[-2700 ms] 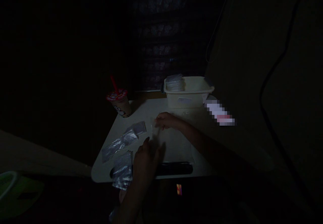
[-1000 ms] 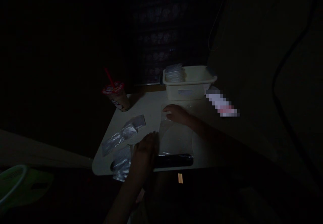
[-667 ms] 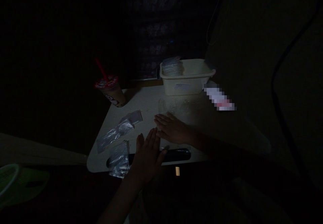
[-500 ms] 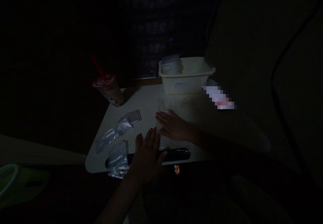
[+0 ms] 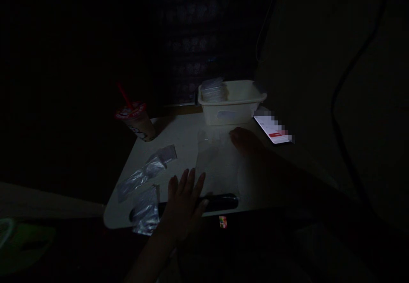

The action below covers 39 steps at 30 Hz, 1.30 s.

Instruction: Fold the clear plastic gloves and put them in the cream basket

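Change vs half a sec ago: right hand (image 5: pixel 246 140) has slid off the middle of the clear bag (image 5: pixel 217 164) up to its far right corner, centre-right of frame, next to the phone (image 5: pixel 271 129). Left hand (image 5: pixel 185 198) has barely moved, lower centre, fingers spread flat and released, gripping nothing, palm over the dark slot (image 5: pixel 223 201) at the table's near edge. Right hand is too dim to read: looks palm-down, but fingers curled or flat, can't tell. My read: the bag is now spread flat on the table (image 5: pixel 182 138) w/ only the right hand at its edge, so the smoothing pass looks about over.

Surface: small white table, centre of frame. Crinkled bags (image 5: pixel 145 172) left of centre, one more (image 5: pixel 145 212) at the lower-left corner, just beside the left hand. Cup (image 5: pixel 137 123) w/ red straw upper left of the table. Cream basket (image 5: pixel 236 112) at the far edge, a stack of bags (image 5: pixel 212 89) in its left end.

Room: v. dark, a cable (image 5: pixel 351 70) down the right side, sth green (image 5: pixel 19 240) bottom left
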Each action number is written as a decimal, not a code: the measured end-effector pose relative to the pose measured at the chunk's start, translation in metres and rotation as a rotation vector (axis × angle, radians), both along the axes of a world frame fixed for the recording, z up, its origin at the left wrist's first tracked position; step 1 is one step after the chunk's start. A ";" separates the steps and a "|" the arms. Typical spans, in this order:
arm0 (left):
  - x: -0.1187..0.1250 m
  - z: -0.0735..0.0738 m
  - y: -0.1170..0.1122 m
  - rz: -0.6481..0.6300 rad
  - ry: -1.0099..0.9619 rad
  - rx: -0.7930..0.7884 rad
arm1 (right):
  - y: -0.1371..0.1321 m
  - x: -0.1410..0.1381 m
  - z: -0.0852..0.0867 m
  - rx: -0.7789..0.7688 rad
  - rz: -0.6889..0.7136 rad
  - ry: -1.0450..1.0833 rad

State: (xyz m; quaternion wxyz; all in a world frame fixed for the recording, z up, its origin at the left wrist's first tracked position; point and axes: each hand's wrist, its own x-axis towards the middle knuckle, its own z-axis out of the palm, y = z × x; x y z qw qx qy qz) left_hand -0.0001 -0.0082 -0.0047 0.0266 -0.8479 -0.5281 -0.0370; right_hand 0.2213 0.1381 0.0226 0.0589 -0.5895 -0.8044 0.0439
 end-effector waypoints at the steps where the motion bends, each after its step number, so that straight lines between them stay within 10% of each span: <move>1: 0.000 0.001 0.001 0.010 -0.014 0.005 | 0.000 0.010 0.004 -0.038 -0.083 -0.017; 8: 0.023 0.016 0.009 -0.173 -0.084 -0.077 | -0.007 0.040 0.000 -0.146 -0.329 0.014; 21: 0.078 0.025 -0.004 -0.334 -0.223 -0.193 | -0.004 0.014 0.017 0.008 -0.202 0.558; 28: 0.060 0.035 0.039 -0.196 -0.424 -0.105 | -0.016 -0.010 -0.010 -0.085 -0.006 0.821; 33: 0.048 0.024 0.072 -0.196 -0.373 -0.043 | -0.012 -0.008 -0.026 -0.381 -0.173 1.211; 39: 0.066 0.011 0.095 -0.233 -0.163 0.095 | -0.015 0.006 -0.027 -0.220 -0.134 1.190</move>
